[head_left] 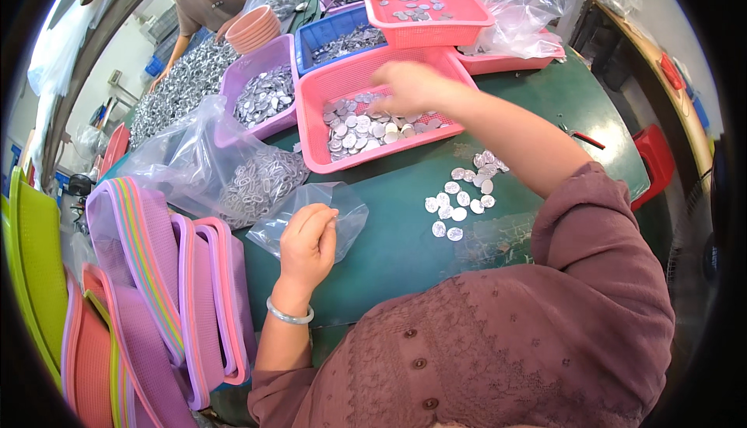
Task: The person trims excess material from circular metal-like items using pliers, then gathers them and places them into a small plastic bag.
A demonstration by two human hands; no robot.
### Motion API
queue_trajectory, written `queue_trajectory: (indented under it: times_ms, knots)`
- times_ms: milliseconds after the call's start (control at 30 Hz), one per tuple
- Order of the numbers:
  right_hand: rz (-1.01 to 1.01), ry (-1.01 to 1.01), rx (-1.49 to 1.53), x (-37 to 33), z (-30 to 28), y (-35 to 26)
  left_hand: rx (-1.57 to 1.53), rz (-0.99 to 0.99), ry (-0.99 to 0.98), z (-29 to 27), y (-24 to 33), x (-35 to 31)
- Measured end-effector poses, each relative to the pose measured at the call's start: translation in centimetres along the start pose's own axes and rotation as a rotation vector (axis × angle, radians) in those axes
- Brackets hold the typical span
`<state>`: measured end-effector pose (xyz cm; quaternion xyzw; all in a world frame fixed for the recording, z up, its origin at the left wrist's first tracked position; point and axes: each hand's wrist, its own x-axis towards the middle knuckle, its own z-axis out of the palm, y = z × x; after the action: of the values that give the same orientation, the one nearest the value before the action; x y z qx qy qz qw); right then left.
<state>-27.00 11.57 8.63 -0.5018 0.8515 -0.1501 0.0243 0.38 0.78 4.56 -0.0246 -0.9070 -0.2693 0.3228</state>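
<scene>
Left hand [307, 245]: grasping small clear plastic bag [315, 216]. Right hand [411, 88]: blurred, grip unclear, over pink plastic basket [311, 121] of silver oval discs [366, 127]; best gather discs in small handfuls.

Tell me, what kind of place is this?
Probably a small workshop for sorting and bagging metal parts: a pink basket of silver discs, the left hand holding a clear bag, the right hand reaching in.

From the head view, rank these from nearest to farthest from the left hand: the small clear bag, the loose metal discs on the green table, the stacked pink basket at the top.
1. Small clear bag: in the left hand.
2. Loose metal discs: on the table, to its right.
3. Stacked pink basket: far side, top of view.
</scene>
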Motion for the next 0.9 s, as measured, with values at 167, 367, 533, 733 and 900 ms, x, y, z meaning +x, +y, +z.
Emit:
queue_trajectory:
  times_ms: [167, 367, 533, 733, 900]
  knots:
    - [0.386, -0.041, -0.304, -5.5, -3.8, 8.1, -0.026, -0.018, -0.002, -0.2, 0.0, -0.4]
    - [0.659, -0.085, 1.207, -4.7, 2.2, 13.8, -0.012, 0.032, -0.042, -0.3, 0.6, -0.2]
    - [0.708, -0.129, 1.231, -7.5, 1.4, 9.0, 0.072, -0.009, -0.076, -2.3, 1.5, -1.5]
    - [0.481, -0.026, 1.395, -10.2, 0.8, 5.6, 0.192, -0.052, -0.108, -4.2, 2.0, -2.9]
    - [0.398, 0.123, 1.731, -11.2, 1.8, 4.2, 0.039, -0.067, 0.039, -4.7, 1.7, -3.7]
